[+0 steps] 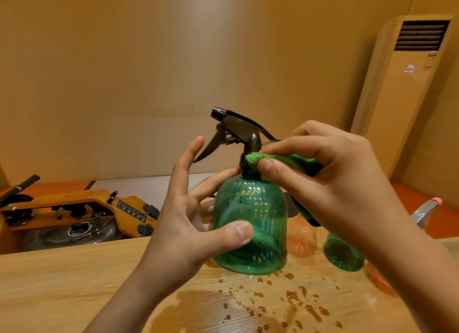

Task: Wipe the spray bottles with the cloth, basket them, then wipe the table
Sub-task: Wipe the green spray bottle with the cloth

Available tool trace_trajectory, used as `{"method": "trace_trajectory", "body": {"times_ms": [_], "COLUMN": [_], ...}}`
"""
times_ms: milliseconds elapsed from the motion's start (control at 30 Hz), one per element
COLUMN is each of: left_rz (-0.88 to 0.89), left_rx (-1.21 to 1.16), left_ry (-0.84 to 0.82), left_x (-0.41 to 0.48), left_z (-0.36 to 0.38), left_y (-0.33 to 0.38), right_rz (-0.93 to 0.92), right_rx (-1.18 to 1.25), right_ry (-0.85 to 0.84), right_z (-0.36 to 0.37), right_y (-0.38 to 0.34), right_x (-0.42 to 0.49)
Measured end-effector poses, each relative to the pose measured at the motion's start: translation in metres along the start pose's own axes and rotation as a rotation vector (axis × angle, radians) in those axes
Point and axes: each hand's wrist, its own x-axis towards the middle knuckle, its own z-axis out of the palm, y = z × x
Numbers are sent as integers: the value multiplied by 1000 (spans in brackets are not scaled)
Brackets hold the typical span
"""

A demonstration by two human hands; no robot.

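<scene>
1. Left hand (188, 223) grips green spray bottle (258, 223) by the body, thumb in front, index finger raised.
2. Right hand (330, 173) pinches cloth (293, 160) against the bottle's neck.
3. Table (74, 283): water drops (293, 295) just under the bottle; orange bottle (301, 235) just behind it.

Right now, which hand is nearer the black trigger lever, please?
Left hand: index finger beside the trigger lever; right hand pinches the green cloth at the green spray bottle's neck.
</scene>
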Motion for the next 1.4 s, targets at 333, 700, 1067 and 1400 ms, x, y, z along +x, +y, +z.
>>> {"method": "trace_trajectory", "body": {"times_ms": [333, 700, 1067, 1400], "left_rz": [18, -8, -12, 4], "left_rx": [28, 37, 79, 64], "left_ry": [6, 6, -6, -14], "left_x": [5, 4, -1, -3], "left_z": [-10, -7, -3, -2], "left_y": [1, -1, 5, 11], "right_rz": [112, 133, 103, 31], "right_rx": [251, 228, 240, 241], "right_ry": [-78, 1, 0, -59], "right_z": [-5, 7, 7, -3], "right_y": [4, 4, 0, 3], "right_x": [-8, -11, -11, -13]}}
